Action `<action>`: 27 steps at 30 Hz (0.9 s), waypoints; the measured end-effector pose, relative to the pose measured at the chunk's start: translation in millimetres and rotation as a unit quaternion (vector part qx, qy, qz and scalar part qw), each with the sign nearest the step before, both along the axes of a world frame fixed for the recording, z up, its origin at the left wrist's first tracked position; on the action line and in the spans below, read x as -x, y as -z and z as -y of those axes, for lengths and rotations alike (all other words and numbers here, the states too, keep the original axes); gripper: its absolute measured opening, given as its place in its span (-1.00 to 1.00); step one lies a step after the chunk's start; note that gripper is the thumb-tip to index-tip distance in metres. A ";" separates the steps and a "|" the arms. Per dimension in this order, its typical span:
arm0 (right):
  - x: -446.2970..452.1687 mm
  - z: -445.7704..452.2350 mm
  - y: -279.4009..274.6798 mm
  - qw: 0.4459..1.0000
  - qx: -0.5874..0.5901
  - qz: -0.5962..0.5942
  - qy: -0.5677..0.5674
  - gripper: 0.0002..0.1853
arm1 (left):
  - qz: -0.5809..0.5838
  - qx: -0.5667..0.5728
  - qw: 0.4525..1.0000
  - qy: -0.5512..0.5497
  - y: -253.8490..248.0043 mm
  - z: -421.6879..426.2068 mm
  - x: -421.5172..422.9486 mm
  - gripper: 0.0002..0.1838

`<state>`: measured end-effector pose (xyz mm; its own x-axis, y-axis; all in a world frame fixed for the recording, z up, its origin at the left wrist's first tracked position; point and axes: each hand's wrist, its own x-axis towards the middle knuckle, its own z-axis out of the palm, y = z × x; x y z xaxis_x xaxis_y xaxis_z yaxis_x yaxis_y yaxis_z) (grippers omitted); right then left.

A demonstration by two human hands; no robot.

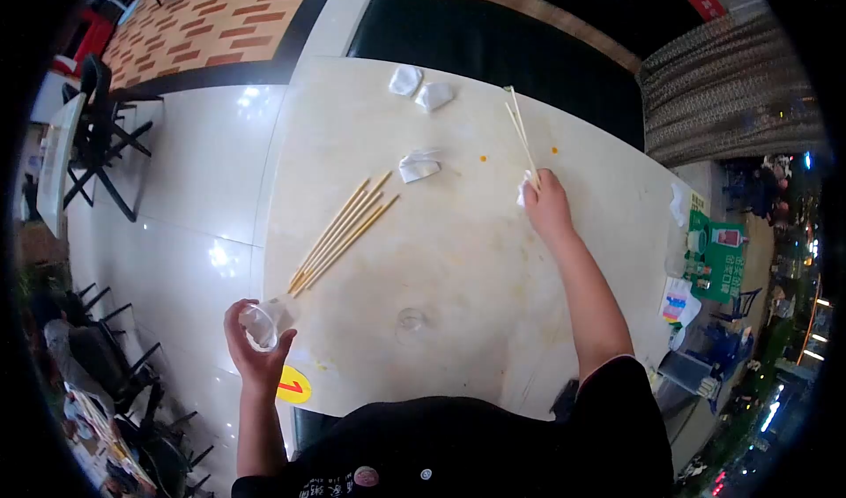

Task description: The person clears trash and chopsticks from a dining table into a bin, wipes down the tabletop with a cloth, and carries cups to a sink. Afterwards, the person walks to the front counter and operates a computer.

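My left hand (253, 357) is wrapped round a clear plastic cup (261, 325) at the table's left edge; something whitish shows inside the cup. Near the cup, several wooden chopsticks (344, 234) lie side by side on the pale table (493, 278). On the right, my right hand (550, 207) is closed round the near end of a pair of chopsticks (520, 128) pointing toward the far edge. A crumpled white tissue (523, 191) shows at its fingers. Whether the tissue is gripped or only touched, I cannot tell.
Crumpled tissues (419, 166) lie on the table, two of them near the far edge. A clear round object (411, 321) is at the middle front. A yellow number sticker (294, 385) marks the near left. A dark bench (493, 53) runs behind; a green box (718, 256) is on the right.
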<state>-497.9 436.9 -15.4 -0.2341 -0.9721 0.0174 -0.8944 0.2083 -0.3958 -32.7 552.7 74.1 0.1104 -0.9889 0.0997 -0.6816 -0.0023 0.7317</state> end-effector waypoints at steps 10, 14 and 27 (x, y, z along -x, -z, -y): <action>-150.5 67.7 9.4 0.971 0.032 0.026 -0.234 -0.70 | -0.026 -0.005 1.000 -0.014 5.2 -4.8 -30.9 -0.20; -150.9 59.3 0.7 0.977 -0.058 0.015 -0.205 -0.71 | -0.007 0.002 1.000 0.017 3.7 8.6 -34.0 -0.14; -197.6 180.8 13.4 0.985 0.107 -0.091 -0.099 -0.70 | 0.031 -0.059 0.961 0.267 8.7 54.6 57.9 -0.20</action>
<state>-300.3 256.1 -28.8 -0.0135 -0.9679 0.2508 -0.9695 -0.0487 -0.2401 -90.5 498.1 65.3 -0.4186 -0.9077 -0.0271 -0.6514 0.2793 0.7055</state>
